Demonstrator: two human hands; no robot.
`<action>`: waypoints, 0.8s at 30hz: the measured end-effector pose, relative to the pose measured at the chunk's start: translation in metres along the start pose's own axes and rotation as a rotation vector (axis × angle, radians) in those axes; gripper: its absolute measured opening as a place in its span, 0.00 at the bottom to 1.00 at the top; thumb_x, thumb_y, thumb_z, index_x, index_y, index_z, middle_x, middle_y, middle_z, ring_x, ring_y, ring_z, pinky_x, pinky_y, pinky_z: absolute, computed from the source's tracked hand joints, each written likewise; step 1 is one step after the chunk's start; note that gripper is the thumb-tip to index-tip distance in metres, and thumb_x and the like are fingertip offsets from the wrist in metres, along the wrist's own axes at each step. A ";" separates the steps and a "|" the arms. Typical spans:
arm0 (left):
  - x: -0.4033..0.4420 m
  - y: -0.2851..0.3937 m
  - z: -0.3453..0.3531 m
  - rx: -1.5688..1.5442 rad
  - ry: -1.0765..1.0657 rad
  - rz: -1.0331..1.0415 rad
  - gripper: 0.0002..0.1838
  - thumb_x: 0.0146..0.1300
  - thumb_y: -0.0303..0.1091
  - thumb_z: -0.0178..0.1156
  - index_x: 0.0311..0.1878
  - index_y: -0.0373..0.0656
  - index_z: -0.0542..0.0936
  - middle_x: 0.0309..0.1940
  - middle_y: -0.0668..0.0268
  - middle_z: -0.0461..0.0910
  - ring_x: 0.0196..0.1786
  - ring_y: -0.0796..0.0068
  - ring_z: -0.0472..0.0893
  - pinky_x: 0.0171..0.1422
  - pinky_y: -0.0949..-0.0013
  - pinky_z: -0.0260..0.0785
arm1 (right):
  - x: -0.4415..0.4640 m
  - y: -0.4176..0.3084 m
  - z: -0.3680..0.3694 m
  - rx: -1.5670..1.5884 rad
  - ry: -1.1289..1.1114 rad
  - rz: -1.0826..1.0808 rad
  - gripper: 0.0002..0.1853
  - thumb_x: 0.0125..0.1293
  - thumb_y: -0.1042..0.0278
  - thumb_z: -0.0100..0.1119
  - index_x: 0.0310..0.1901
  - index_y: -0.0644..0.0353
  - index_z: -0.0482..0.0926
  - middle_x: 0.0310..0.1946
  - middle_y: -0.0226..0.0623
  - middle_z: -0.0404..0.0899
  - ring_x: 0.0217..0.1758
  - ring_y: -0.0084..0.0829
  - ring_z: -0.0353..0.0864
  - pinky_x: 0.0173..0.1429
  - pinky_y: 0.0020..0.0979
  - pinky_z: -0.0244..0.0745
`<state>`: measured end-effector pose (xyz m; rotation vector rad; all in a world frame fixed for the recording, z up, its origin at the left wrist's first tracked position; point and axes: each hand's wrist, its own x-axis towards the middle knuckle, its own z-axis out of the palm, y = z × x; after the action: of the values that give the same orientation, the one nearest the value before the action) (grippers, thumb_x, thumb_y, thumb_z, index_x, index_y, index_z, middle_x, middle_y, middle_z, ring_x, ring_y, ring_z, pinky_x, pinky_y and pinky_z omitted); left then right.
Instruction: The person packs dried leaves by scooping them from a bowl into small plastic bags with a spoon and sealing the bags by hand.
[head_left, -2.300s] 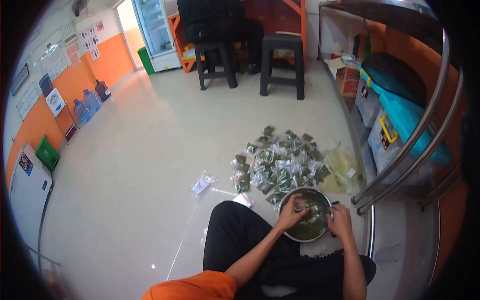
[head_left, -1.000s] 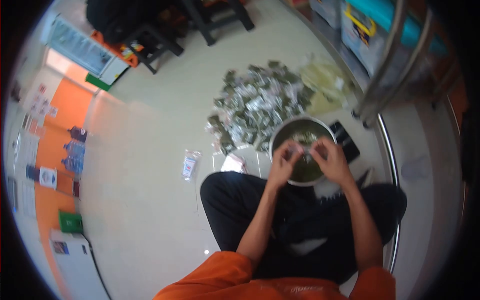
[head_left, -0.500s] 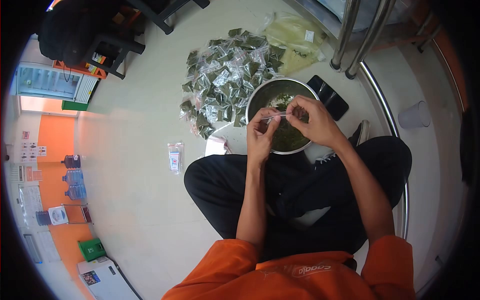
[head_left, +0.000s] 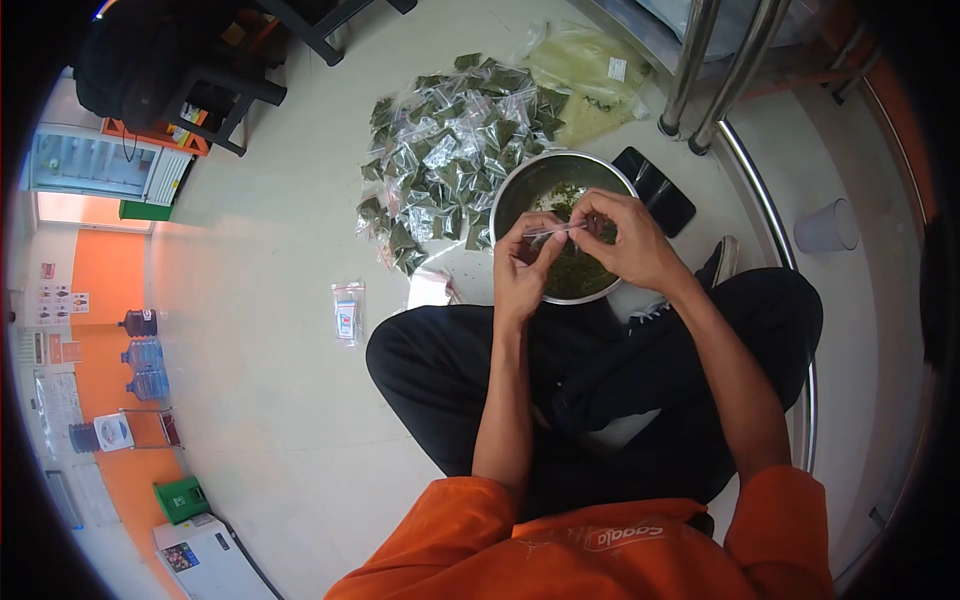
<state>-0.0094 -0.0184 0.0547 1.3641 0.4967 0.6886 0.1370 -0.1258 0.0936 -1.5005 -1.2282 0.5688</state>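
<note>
Above a round metal bowl (head_left: 507,195), my left hand (head_left: 522,262) and my right hand (head_left: 628,240) pinch the top edge of a small clear plastic zip bag (head_left: 545,231) between thumbs and fingers. The bag's lower part is mostly hidden by my hands. Loose chopped green leaves (head_left: 575,278) lie in the bowl, which stands on the floor before my crossed legs. Beyond it spreads a heap of small clear bags (head_left: 450,160) filled with dark green leaves.
A black phone-like slab (head_left: 655,192) lies right of the bowl. Behind it is a large yellowish plastic bag (head_left: 590,65). Flat bags (head_left: 432,288) and a labelled packet (head_left: 348,314) lie on the left. Metal legs (head_left: 690,75) and a translucent cup (head_left: 828,228) stand on the right.
The pinched bag edge tilts slightly more, and my fingers have shifted a little along it. The whole view has moved very slightly; bowl and heap stay as they were.
</note>
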 end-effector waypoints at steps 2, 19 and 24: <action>0.000 -0.002 -0.002 0.010 -0.024 0.030 0.03 0.66 0.21 0.65 0.42 0.35 0.84 0.44 0.63 0.82 0.50 0.75 0.79 0.59 0.71 0.68 | 0.000 0.003 0.002 -0.004 0.004 -0.010 0.05 0.64 0.77 0.62 0.37 0.68 0.77 0.31 0.39 0.78 0.32 0.28 0.78 0.39 0.31 0.73; -0.002 0.008 -0.003 0.060 0.008 0.021 0.08 0.65 0.20 0.66 0.45 0.34 0.88 0.41 0.61 0.85 0.46 0.75 0.80 0.55 0.74 0.69 | -0.001 0.005 -0.002 -0.018 0.042 -0.044 0.06 0.61 0.75 0.66 0.35 0.68 0.80 0.29 0.39 0.80 0.33 0.32 0.80 0.41 0.34 0.74; -0.002 0.012 -0.005 0.142 0.020 0.040 0.08 0.67 0.24 0.66 0.46 0.33 0.88 0.43 0.64 0.84 0.48 0.76 0.78 0.56 0.73 0.66 | 0.001 0.002 -0.003 -0.005 0.020 -0.013 0.05 0.60 0.76 0.68 0.34 0.67 0.81 0.28 0.38 0.80 0.31 0.30 0.78 0.39 0.31 0.73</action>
<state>-0.0168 -0.0154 0.0660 1.5055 0.5435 0.7111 0.1405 -0.1266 0.0933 -1.4982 -1.2239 0.5407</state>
